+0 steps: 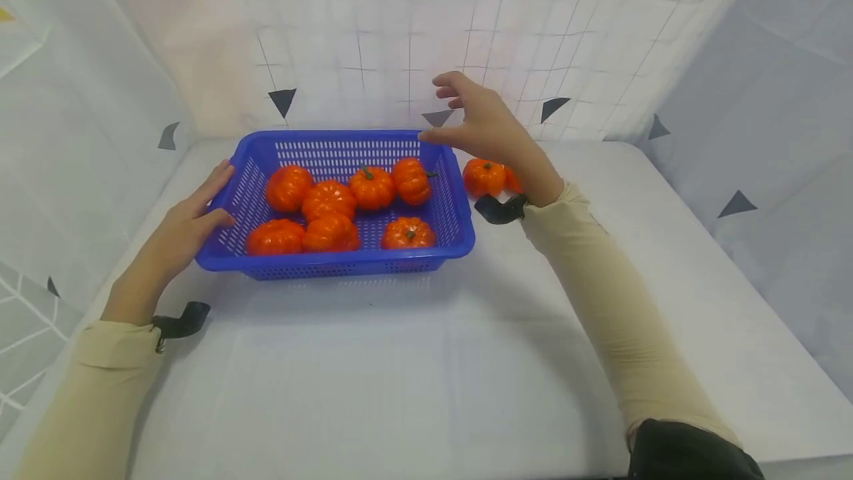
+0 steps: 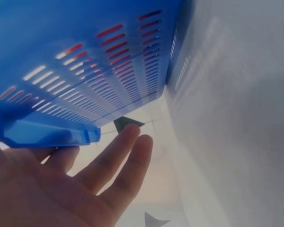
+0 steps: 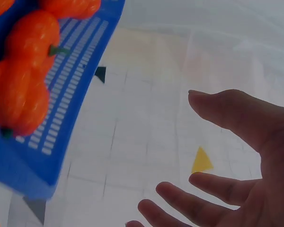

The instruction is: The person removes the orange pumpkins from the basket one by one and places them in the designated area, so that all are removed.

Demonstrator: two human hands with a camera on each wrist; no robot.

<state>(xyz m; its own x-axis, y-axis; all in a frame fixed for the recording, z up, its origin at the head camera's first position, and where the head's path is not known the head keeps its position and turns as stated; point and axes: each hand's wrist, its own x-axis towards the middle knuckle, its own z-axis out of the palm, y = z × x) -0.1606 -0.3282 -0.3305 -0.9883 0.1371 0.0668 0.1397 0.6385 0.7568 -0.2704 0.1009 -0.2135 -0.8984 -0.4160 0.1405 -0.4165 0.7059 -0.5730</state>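
A blue plastic basket (image 1: 353,267) with slotted walls stands on the table, holding several small orange pumpkins (image 1: 371,188). My left hand (image 1: 176,239) rests against the basket's left rim, its fingers extended. The left wrist view shows those fingers (image 2: 118,168) beside and below the rim, with the slotted wall above them. Over the back right corner my right hand (image 1: 483,121) is raised, thumb and fingers spread apart. Nothing lies in it, as the right wrist view also shows, where the pumpkins (image 3: 31,42) appear to the left, inside the basket.
Outside the basket, at its right side, lie an orange pumpkin (image 1: 484,178) and part of another (image 1: 512,182), partly hidden by the right wrist. The white table (image 1: 373,376) extends in front. White sheeting (image 1: 413,43) with grid lines and triangles hangs behind.
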